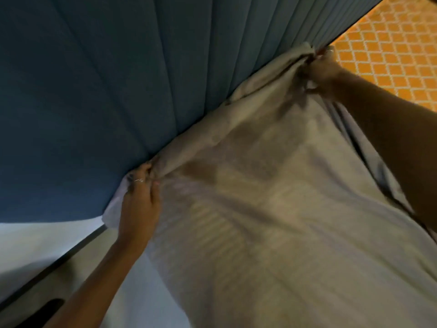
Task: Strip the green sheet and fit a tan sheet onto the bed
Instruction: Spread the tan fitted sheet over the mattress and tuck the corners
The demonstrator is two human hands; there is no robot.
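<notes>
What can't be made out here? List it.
Head view only:
- Fingertips of the left hand and right hand: buried in bunched folds of the striped tan fabric sheet.
- Sheet's tucked edge: hidden behind the blue padded headboard.
- Stripe detail: motion-blurred.
- Mattress: covered by the sheet.

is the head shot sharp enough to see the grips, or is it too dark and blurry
Head view: dim and softly motion-blurred; sheet stripes smear, forearm shadows cross it. Left hand readably bunches cloth at the headboard; right hand is blurrier, gripping a gathered corner. Wide-angle bends the headboard panels.
</notes>
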